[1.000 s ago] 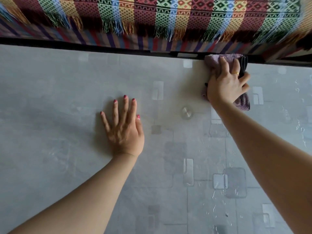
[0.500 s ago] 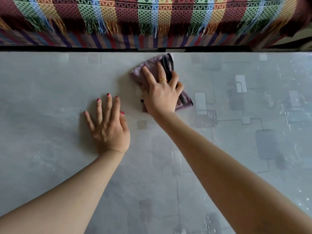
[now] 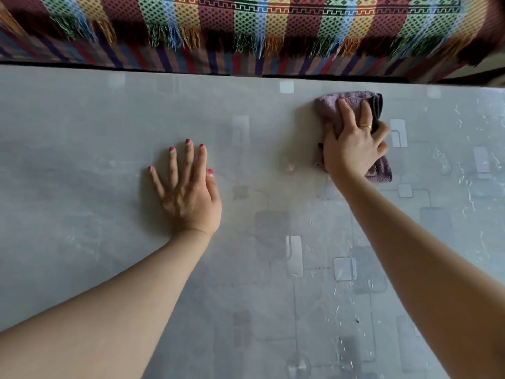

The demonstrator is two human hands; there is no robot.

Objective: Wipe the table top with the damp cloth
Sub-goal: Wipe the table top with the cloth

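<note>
A folded purple damp cloth (image 3: pixel 328 103) with a dark edge lies on the glossy grey table top (image 3: pixel 82 132), near its far edge on the right. My right hand (image 3: pixel 352 146) presses down on the cloth, two fingers stretched over it and the thumb and little finger curled at its sides; much of the cloth is hidden under the palm. My left hand (image 3: pixel 188 192) rests flat on the table to the left, fingers spread, about a hand's length from the cloth and holding nothing.
A sofa edge covered with a colourful striped, fringed blanket (image 3: pixel 246 28) runs along the table's far side. Wet streaks and droplets (image 3: pixel 464 173) glisten on the right part of the table. The grey surface carries a pattern of pale squares (image 3: pixel 293 255).
My right hand slid the cloth left along the far edge toward my left hand, then back to the right. The left hand stayed planted flat.
</note>
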